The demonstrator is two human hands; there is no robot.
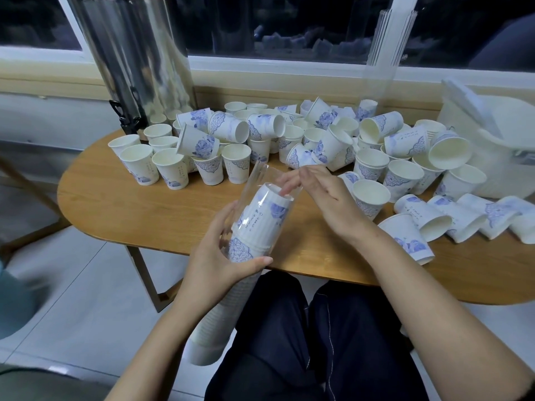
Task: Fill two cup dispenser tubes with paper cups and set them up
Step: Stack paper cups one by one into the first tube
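A clear plastic dispenser tube (254,192) lies tilted over the table's front edge, and a nested stack of white paper cups with blue flowers (254,224) fills it. My left hand (220,256) grips the tube around its middle. The stack runs down out of the tube past my left forearm. My right hand (318,195) is at the tube's upper mouth, its straight fingertips on the rim of the top cup. A second clear tube (385,53) stands upright at the back of the table by the window. Several loose paper cups (289,140) cover the table.
The wooden table (139,209) has a rounded left end. A tall steel urn (136,62) with a black tap stands at the back left. A white container (498,146) with a lid sits at the right. My legs are under the table's front edge.
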